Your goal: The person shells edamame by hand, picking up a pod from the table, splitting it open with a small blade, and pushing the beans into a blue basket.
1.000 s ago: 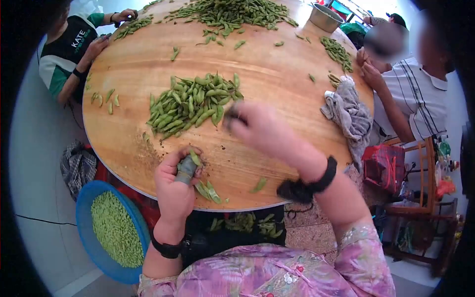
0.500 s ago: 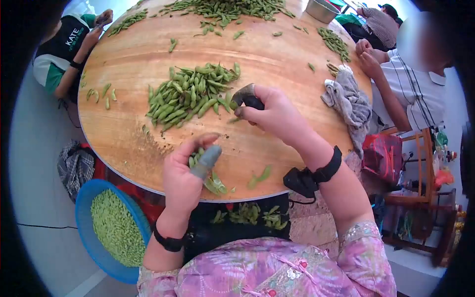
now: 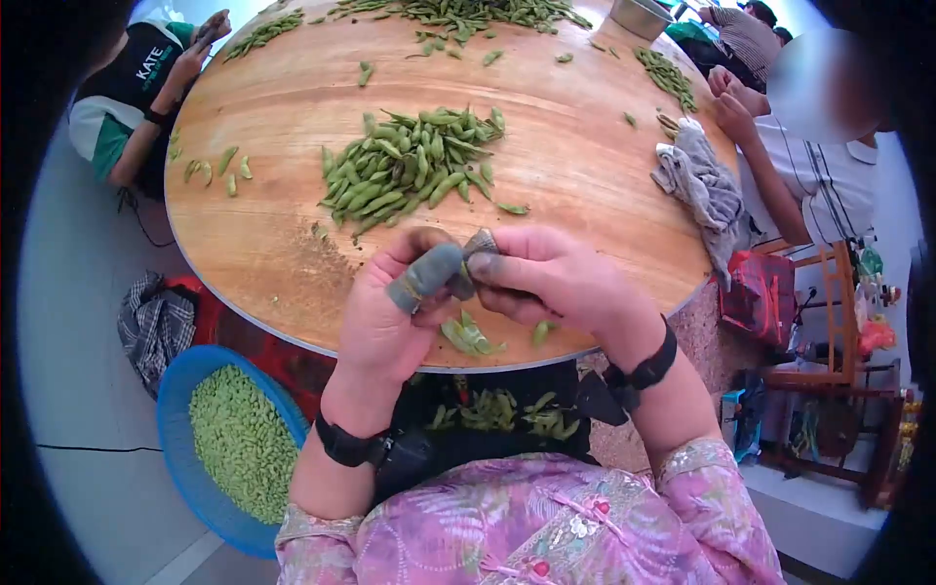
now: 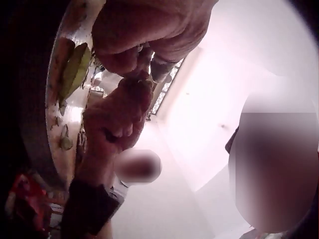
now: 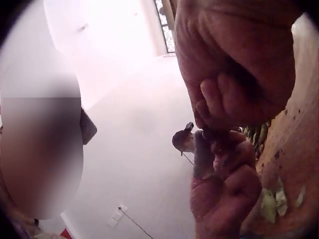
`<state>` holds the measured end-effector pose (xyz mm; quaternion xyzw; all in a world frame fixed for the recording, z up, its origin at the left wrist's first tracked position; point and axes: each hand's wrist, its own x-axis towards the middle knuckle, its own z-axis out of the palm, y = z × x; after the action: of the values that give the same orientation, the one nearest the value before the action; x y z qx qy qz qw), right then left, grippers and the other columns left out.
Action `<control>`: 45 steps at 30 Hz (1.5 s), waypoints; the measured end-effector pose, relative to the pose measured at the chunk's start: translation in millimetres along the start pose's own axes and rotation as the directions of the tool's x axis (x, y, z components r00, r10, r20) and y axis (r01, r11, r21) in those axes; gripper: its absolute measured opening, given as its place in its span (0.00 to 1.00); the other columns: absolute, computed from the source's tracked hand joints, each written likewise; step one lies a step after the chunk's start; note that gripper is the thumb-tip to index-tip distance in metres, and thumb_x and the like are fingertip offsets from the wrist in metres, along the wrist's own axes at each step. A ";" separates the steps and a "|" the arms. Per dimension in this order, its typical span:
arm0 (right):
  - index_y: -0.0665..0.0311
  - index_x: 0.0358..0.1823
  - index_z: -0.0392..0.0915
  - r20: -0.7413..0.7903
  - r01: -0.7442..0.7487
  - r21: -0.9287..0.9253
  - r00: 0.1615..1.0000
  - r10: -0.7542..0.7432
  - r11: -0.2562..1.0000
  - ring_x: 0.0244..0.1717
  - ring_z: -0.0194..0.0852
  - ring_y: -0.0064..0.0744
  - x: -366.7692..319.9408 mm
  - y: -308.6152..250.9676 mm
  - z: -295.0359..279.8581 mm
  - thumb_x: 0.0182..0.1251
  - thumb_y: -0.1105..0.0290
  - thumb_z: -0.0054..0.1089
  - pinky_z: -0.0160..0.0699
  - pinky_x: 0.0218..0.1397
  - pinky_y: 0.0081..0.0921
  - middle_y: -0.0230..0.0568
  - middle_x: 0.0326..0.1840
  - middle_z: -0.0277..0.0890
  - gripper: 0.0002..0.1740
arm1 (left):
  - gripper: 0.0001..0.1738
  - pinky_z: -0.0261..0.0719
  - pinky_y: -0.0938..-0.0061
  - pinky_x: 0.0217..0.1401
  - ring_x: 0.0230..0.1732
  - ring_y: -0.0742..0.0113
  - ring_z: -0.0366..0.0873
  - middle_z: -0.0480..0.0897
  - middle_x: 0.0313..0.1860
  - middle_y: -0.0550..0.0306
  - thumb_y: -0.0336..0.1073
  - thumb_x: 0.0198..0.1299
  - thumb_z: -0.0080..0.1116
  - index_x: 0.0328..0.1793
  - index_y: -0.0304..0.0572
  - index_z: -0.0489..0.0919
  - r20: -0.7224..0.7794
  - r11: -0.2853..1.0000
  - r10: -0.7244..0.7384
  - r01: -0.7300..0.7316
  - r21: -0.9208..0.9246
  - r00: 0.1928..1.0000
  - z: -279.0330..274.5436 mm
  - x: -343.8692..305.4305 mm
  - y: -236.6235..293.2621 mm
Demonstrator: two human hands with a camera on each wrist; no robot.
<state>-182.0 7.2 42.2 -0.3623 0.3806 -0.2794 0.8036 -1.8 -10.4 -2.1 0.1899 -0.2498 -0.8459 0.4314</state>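
Because the pod heap [image 3: 409,166] lies on the worktop [image 3: 585,146] just beyond the fingers, either hand could presumably take from it without much of a stretch. The left hand [image 3: 385,317] and right hand [image 3: 565,278] meet near the worktop's close edge, fingertips together and fingers curled inward in a narrow pinch; what sits between them seems to be a single pod, though the fingers cover nearly all of it and neither wrist view shows it clearly. Two hands on so small a thing suggests that one steadies it while the other works at it. A grey thumb cover [image 3: 414,278] wraps the left thumb, probably to spare the skin from rubbing. Below the hands, a few split husks [image 3: 470,336] lie by the edge, and more spent husks [image 3: 487,411] rest on dark cloth across the lap, likely dropped there to keep the working spot uncluttered. As for containers, the blue basin [image 3: 174,478] stands below the worktop on the person's left, and shelled beans [image 3: 239,444] cover its inside thickly; its place beside the left arm probably makes for a short drop from that hand. A metal pan [image 3: 643,18] sits at the far right edge of the worktop, its contents too cut off to tell. Beyond the red checked bag's [image 3: 760,297] visible side, nothing of what it holds can be made out.
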 end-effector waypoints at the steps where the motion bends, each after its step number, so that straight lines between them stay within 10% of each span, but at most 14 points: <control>1: 0.64 0.37 0.72 -0.039 0.074 -0.131 0.996 -0.080 0.989 0.16 0.53 0.09 1.2 1.6 6.5 0.68 0.67 0.47 0.49 0.15 0.10 0.24 0.20 0.64 0.08 | 0.06 0.51 0.91 0.18 0.20 0.87 0.64 0.78 0.26 0.64 0.32 0.56 0.60 0.40 0.44 0.77 -0.015 0.998 0.058 -0.058 0.010 0.998 -2.9 -1.2 1.2; 10: 0.65 0.38 0.71 -0.098 0.154 -0.319 0.976 -0.194 0.935 0.18 0.54 0.10 6.6 8.4 23.6 0.71 0.68 0.42 0.52 0.19 0.10 0.24 0.21 0.64 0.10 | 0.06 0.62 0.90 0.22 0.25 0.82 0.72 0.80 0.30 0.62 0.27 0.52 0.62 0.36 0.41 0.77 -0.154 0.946 0.232 -0.186 0.265 0.960 0.6 -12.8 11.2; 18: 0.64 0.32 0.71 -0.144 0.177 -0.286 0.964 -0.225 0.942 0.16 0.57 0.11 6.5 16.8 17.6 0.69 0.69 0.43 0.56 0.18 0.12 0.25 0.20 0.65 0.10 | 0.06 0.66 0.87 0.26 0.30 0.78 0.74 0.80 0.31 0.62 0.28 0.53 0.62 0.36 0.38 0.79 -0.056 0.982 0.159 -0.152 0.111 0.986 -4.3 -6.5 -0.4; 27: 0.62 0.32 0.71 -0.025 0.031 0.218 0.999 -0.027 0.976 0.15 0.55 0.10 3.1 20.7 12.0 0.69 0.66 0.45 0.52 0.16 0.11 0.24 0.20 0.66 0.10 | 0.05 0.61 0.88 0.23 0.26 0.81 0.70 0.78 0.29 0.65 0.30 0.54 0.62 0.36 0.40 0.79 0.023 0.994 0.037 -0.039 0.101 0.999 -11.9 -3.2 5.0; 32: 0.62 0.33 0.71 -0.120 0.193 -0.052 0.973 -0.198 0.980 0.16 0.58 0.12 4.7 23.3 14.9 0.70 0.64 0.43 0.56 0.18 0.11 0.25 0.21 0.66 0.11 | 0.03 0.61 0.87 0.23 0.23 0.79 0.68 0.77 0.27 0.66 0.30 0.55 0.60 0.35 0.41 0.78 -0.213 0.987 0.124 -0.098 0.130 0.969 9.3 -4.3 -1.3; 36: 0.60 0.39 0.72 -0.221 0.235 0.064 0.951 -0.216 0.970 0.18 0.58 0.11 14.4 39.6 16.0 0.70 0.64 0.44 0.56 0.19 0.11 0.25 0.23 0.68 0.09 | 0.08 0.66 0.85 0.28 0.25 0.76 0.68 0.72 0.25 0.67 0.26 0.54 0.58 0.28 0.42 0.70 -0.229 0.688 0.420 -0.144 0.712 0.878 2.1 0.1 -4.5; 39: 0.59 0.40 0.70 -0.232 0.392 -0.258 0.862 -0.451 0.883 0.19 0.58 0.10 20.9 43.5 16.3 0.72 0.65 0.39 0.57 0.21 0.10 0.21 0.22 0.65 0.10 | 0.08 0.68 0.82 0.30 0.27 0.76 0.69 0.72 0.26 0.65 0.26 0.52 0.58 0.28 0.41 0.69 -0.252 0.896 0.286 -0.165 0.413 0.924 14.0 3.9 -0.5; 45: 0.58 0.37 0.68 -0.083 0.264 0.131 0.963 -0.255 0.956 0.15 0.52 0.10 16.5 31.6 11.7 0.73 0.63 0.38 0.49 0.17 0.10 0.24 0.22 0.64 0.10 | 0.07 0.71 0.81 0.31 0.27 0.73 0.72 0.73 0.26 0.63 0.27 0.52 0.61 0.32 0.38 0.72 -0.031 0.915 0.292 -0.270 0.299 0.956 0.0 6.6 1.3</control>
<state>-157.9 17.9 15.6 -0.3423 0.3350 -0.4203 0.7707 -4.6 -16.5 -2.0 0.2453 -0.3801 -0.7212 0.5246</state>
